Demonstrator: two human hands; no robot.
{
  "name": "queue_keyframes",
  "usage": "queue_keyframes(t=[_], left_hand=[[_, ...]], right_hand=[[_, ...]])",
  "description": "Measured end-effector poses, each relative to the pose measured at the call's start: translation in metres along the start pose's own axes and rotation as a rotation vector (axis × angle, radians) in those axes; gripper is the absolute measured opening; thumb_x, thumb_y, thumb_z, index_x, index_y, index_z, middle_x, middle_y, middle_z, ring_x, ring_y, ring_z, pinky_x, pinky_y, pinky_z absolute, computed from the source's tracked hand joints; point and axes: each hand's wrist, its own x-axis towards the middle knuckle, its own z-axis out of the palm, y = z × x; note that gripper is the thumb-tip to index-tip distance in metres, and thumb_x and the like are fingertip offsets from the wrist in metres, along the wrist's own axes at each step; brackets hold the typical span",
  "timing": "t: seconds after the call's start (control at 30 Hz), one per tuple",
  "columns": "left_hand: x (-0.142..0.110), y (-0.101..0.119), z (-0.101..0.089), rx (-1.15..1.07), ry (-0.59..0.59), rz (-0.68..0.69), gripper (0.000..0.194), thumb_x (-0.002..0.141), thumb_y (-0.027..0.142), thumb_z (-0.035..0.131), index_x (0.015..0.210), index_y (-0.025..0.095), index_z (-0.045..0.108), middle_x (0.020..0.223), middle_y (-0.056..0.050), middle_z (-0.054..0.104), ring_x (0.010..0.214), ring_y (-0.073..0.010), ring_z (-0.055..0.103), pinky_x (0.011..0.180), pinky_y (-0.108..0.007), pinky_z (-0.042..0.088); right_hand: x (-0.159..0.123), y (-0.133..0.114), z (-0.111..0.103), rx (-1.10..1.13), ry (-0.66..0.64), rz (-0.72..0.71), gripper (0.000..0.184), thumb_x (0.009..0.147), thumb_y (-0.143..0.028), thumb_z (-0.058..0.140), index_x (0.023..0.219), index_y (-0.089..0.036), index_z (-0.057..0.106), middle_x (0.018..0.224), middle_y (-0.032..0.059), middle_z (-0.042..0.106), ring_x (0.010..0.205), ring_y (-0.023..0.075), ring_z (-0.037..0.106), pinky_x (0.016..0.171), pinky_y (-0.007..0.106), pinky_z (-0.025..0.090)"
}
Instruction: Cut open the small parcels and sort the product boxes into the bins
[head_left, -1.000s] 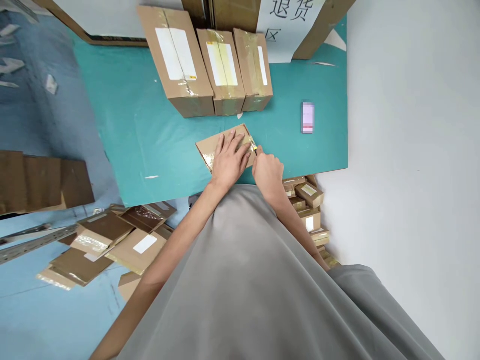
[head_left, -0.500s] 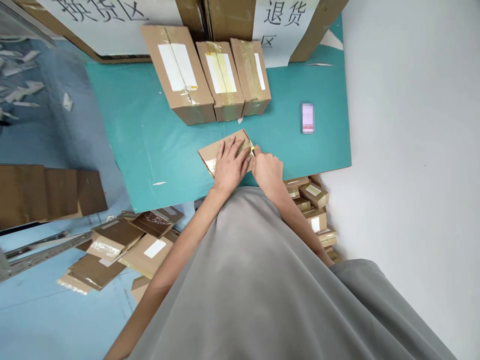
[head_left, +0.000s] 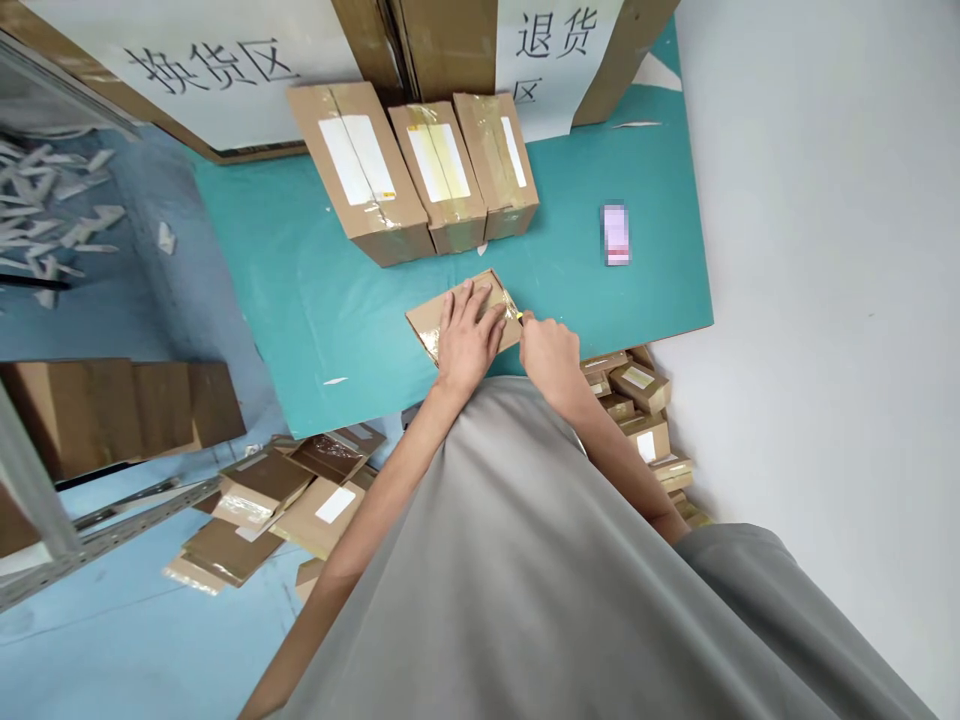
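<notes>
A person in a gray shirt (head_left: pixel 540 560) rested the left hand (head_left: pixel 468 345), fingers spread, on a flat cardboard box (head_left: pixel 427 318) near the front edge of a green table (head_left: pixel 645 290). The right hand (head_left: pixel 551 358) was curled around a small tool (head_left: pixel 520 318) (mostly hidden, its yellow end showing) at the box's right edge. Beyond stood three taped cartons (head_left: pixel 450 208), with larger boxes (head_left: pixel 448 50) bearing paper signs (head_left: pixel 551 60) behind.

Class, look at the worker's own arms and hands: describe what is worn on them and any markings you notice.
The left hand and right hand are ungloved, with no watch or bracelet to be seen on either wrist. The forearms are bare, with no markings that can be made out. The right sleeve is short, plain grey and loose; the left sleeve's edge cannot be made out.
</notes>
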Motion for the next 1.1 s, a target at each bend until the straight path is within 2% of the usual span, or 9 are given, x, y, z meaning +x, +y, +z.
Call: queue_keyframes(t=[0.2,0.33,0.4,0.53,0.7,0.83,0.97,1.03,1.1], left_hand=[[-0.001,-0.002,0.002,-0.060,0.007,-0.006,0.040,0.119,0.048,0.048,0.140,0.026,0.074,0.173,-0.012,0.060,0.176,-0.0349,0.034,0.146,-0.069,0.015],[0.000,0.000,0.002,-0.080,-0.003,-0.022,0.039,0.118,0.047,0.050,0.140,0.026,0.074,0.173,-0.013,0.059,0.176,-0.0366,0.033,0.146,-0.073,0.013],[0.000,0.001,0.001,-0.079,-0.013,-0.026,0.039,0.118,0.046,0.050,0.141,0.026,0.074,0.173,-0.014,0.058,0.176,-0.0373,0.033,0.145,-0.073,0.013],[0.001,0.001,0.000,-0.053,-0.002,-0.007,0.041,0.118,0.046,0.048,0.142,0.025,0.073,0.172,-0.014,0.060,0.176,-0.0358,0.032,0.146,-0.072,0.015],[-0.001,0.000,0.003,-0.038,0.011,-0.015,0.042,0.119,0.046,0.046,0.144,0.027,0.073,0.172,-0.013,0.060,0.177,-0.0327,0.033,0.146,-0.069,0.016],[0.000,-0.001,0.004,-0.013,0.011,-0.016,0.038,0.119,0.046,0.047,0.141,0.029,0.073,0.174,-0.010,0.058,0.177,-0.0295,0.033,0.147,-0.066,0.015],[0.000,0.000,-0.003,0.015,-0.028,-0.008,0.039,0.119,0.044,0.046,0.143,0.027,0.072,0.175,-0.011,0.057,0.177,-0.0317,0.031,0.147,-0.067,0.014],[-0.005,-0.002,-0.011,0.009,-0.030,-0.001,0.040,0.119,0.045,0.046,0.146,0.028,0.071,0.175,-0.012,0.057,0.177,-0.0323,0.031,0.147,-0.067,0.015],[-0.016,-0.008,-0.021,-0.010,-0.014,0.001,0.042,0.119,0.047,0.047,0.148,0.028,0.070,0.175,-0.012,0.057,0.177,-0.0329,0.032,0.146,-0.067,0.016]], right_hand=[[-0.011,0.007,0.004,-0.004,-0.033,0.003,0.044,0.117,-0.011,0.036,0.146,-0.010,0.069,0.125,0.0253,0.083,0.122,0.0317,0.082,0.098,0.037,0.062],[-0.014,0.008,0.004,0.013,-0.012,0.012,0.052,0.118,-0.018,0.040,0.168,-0.012,0.054,0.123,0.0240,0.084,0.118,0.0335,0.083,0.097,0.039,0.063],[-0.009,0.007,0.004,0.033,0.039,-0.006,0.056,0.119,-0.020,0.039,0.174,-0.016,0.046,0.129,0.0228,0.082,0.115,0.0329,0.083,0.097,0.040,0.063],[0.010,0.000,0.007,0.051,0.073,-0.057,0.053,0.120,-0.021,0.037,0.171,-0.017,0.051,0.144,0.0234,0.076,0.118,0.0310,0.082,0.098,0.039,0.063],[0.016,-0.005,0.018,0.049,0.053,0.002,0.053,0.120,-0.018,0.034,0.170,-0.012,0.049,0.131,0.0240,0.081,0.119,0.0304,0.082,0.100,0.038,0.063],[0.003,0.003,0.020,0.024,0.016,0.063,0.050,0.118,-0.015,0.037,0.164,-0.011,0.056,0.127,0.0246,0.083,0.119,0.0309,0.083,0.099,0.038,0.062],[-0.020,0.014,0.011,0.026,-0.034,0.019,0.046,0.119,-0.021,0.042,0.159,-0.015,0.062,0.124,0.0229,0.084,0.118,0.0326,0.083,0.100,0.039,0.061],[-0.025,0.023,0.010,0.083,-0.003,0.002,0.047,0.120,-0.028,0.044,0.162,-0.017,0.060,0.123,0.0204,0.085,0.116,0.0337,0.083,0.102,0.041,0.060],[-0.016,0.036,0.017,0.201,0.081,0.002,0.048,0.121,-0.033,0.043,0.164,-0.018,0.058,0.123,0.0183,0.086,0.114,0.0331,0.084,0.103,0.041,0.060]])
